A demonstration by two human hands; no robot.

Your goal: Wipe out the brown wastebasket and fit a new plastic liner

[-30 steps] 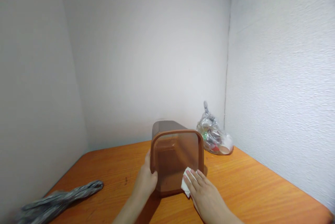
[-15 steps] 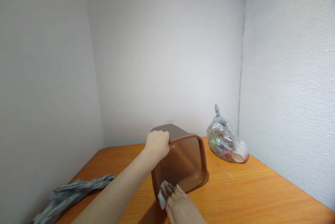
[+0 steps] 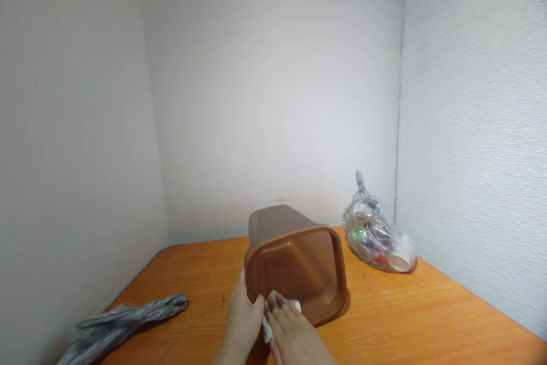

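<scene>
A brown plastic bin (image 3: 294,274) lies tilted on its side on the table, its mouth turned toward me. My left hand (image 3: 243,319) grips the bin's left rim low down, the thumb over the edge and the fingers hidden behind the wall. Pressed to the lower left of the rim is a white crumpled wipe (image 3: 268,331), under my right hand (image 3: 290,328). The right fingers lie along the inside of the mouth with the wipe beneath them. Whether it is paper or cloth I cannot tell.
On the wooden table (image 3: 384,319), a knotted clear plastic bag (image 3: 374,234) of rubbish stands at the back right. A twisted grey plastic bag (image 3: 132,319) lies at the left edge. White walls (image 3: 273,97) enclose the table at the back and both sides.
My left hand has gone from the top of the rim down to its lower left side. The bin's mouth has tipped slightly, and my right hand keeps the wipe at the lower rim.
</scene>
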